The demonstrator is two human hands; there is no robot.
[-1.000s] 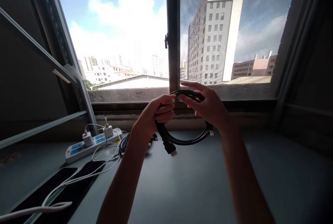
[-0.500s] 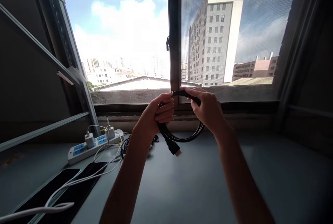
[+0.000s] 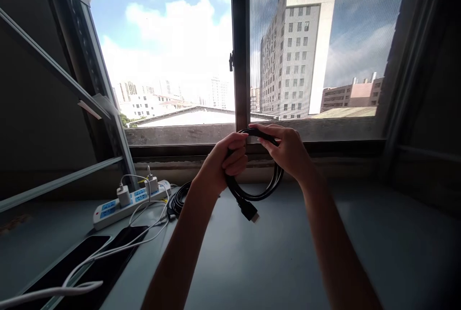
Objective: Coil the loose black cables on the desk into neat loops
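A black HDMI cable is wound into a loop and held up above the table, in front of the window. My left hand wraps its fingers round the left side of the coil. At the upper right of the loop, my right hand pinches the cable between thumb and fingers. One HDMI plug hangs below the coil, its metal end pointing down and to the right. The cable's other end is hidden.
Left of my arms lies another black coiled cable beside a white power strip with two chargers plugged in. White cords cross two dark flat devices on the grey table. A metal frame stands at the left.
My left hand has shifted right, closer to my right hand, and the loop has become narrower. The hanging plug has swung slightly right and down. More of the coil on the table shows.
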